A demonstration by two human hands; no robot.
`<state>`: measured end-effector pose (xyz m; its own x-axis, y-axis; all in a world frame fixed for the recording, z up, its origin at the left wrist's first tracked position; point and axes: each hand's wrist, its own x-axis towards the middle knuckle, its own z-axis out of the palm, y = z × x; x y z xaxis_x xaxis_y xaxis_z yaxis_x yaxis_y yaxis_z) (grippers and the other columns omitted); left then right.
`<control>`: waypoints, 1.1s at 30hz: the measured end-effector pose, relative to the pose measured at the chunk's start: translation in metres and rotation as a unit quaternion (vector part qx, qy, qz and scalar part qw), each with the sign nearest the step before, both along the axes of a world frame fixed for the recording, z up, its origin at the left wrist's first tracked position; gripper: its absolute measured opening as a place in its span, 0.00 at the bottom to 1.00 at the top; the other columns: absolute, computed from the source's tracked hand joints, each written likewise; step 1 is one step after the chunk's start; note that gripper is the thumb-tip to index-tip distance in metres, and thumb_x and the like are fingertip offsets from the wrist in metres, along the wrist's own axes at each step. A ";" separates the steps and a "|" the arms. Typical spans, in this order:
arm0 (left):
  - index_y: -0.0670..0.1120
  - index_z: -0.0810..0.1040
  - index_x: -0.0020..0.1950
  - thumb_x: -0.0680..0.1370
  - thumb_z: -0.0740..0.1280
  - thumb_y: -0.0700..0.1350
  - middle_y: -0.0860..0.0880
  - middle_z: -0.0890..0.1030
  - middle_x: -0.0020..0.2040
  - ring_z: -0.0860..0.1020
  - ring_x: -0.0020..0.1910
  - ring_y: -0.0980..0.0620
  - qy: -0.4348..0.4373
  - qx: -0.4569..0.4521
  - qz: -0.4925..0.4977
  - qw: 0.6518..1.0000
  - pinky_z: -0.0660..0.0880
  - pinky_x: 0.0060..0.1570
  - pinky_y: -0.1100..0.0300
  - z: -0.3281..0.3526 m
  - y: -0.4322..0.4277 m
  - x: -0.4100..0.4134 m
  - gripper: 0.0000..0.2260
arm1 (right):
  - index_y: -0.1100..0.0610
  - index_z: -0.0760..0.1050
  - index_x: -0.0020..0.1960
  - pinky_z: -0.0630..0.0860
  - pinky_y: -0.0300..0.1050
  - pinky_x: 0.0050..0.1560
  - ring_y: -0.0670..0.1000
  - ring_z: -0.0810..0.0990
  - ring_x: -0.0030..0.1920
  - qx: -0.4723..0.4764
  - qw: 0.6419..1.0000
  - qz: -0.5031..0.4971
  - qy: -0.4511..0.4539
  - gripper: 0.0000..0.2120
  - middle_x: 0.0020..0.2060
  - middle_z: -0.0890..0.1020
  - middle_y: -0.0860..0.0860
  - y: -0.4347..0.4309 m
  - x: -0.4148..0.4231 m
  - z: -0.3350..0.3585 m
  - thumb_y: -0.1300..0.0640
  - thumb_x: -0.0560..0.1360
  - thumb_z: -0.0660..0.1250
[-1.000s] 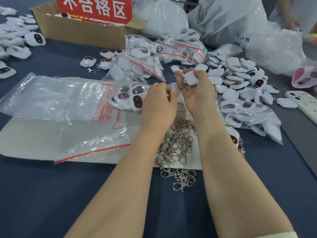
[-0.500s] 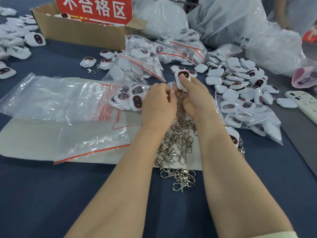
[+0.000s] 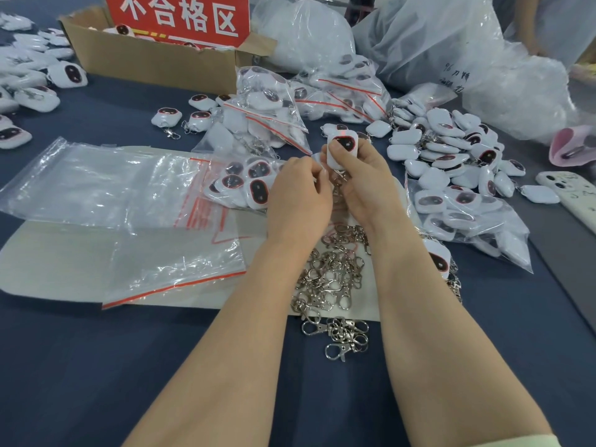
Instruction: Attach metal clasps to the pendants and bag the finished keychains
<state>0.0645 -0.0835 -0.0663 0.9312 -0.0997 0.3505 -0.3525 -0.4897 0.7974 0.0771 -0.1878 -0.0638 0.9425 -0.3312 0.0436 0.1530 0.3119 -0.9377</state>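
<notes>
We hold a white rounded plastic pendant with a dark, red-rimmed oval face (image 3: 342,145) upright above the middle of the tabletop (image 3: 96,366), which is covered in dark blue cloth. Our right hand (image 3: 371,188) has it in its grip, thumb across the dark face and fingers curled behind. A silver metal swivel clasp (image 3: 338,185) hangs from the pendant's lower end, in the gap between our two hands. Our left hand (image 3: 300,195) sits just beside the right, its fingers curled and thumb and forefinger pressed together close to the top of the clasp. We cannot tell whether that grip actually pinches the clasp.

Under our wrists, a tangled heap of loose silver clasps (image 3: 329,279) lies on a pale flat sheet (image 3: 64,262), and a few spill off its near edge onto the cloth. To the left, empty clear zip bags with red seal lines (image 3: 129,195) lie spread over the same sheet. Just beside our left hand lies a clear bag partly filled with pendants (image 3: 245,182). Beyond our hands lie sealed bags stuffed with pendants (image 3: 267,104), and to the right is a broad heap of loose white pendants (image 3: 451,150).

At the far edge stands a brown cardboard box (image 3: 154,59) with a red sign in white characters (image 3: 180,17). Large pale plastic sacks (image 3: 435,37) are piled to its right. A white phone (image 3: 574,191) lies near the right edge.
</notes>
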 end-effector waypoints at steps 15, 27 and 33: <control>0.43 0.77 0.45 0.79 0.62 0.44 0.49 0.77 0.45 0.75 0.44 0.51 0.005 -0.003 0.001 1.000 0.73 0.47 0.56 0.000 0.000 0.000 0.07 | 0.69 0.72 0.59 0.78 0.42 0.49 0.50 0.80 0.42 0.045 0.998 0.037 0.010 0.10 0.44 0.79 0.58 0.000 -0.004 0.006 0.68 0.81 0.56; 0.42 0.78 0.43 0.77 0.64 0.41 0.47 0.80 0.42 0.78 0.42 0.50 0.036 -0.011 0.019 0.999 0.74 0.46 0.55 0.003 0.002 -0.001 0.05 | 0.66 0.72 0.52 0.83 0.43 0.45 0.52 0.84 0.37 -0.093 0.992 -0.055 0.065 0.06 0.44 0.79 0.58 -0.006 -0.004 0.025 0.63 0.79 0.64; 0.48 0.75 0.40 0.76 0.65 0.41 0.55 0.76 0.36 0.76 0.40 0.54 0.028 -0.122 0.062 0.990 0.71 0.42 0.64 0.013 0.005 -0.002 0.05 | 0.61 0.72 0.49 0.71 0.35 0.25 0.44 0.75 0.21 -0.317 0.931 -0.027 0.181 0.11 0.30 0.79 0.55 -0.014 -0.009 0.044 0.56 0.75 0.70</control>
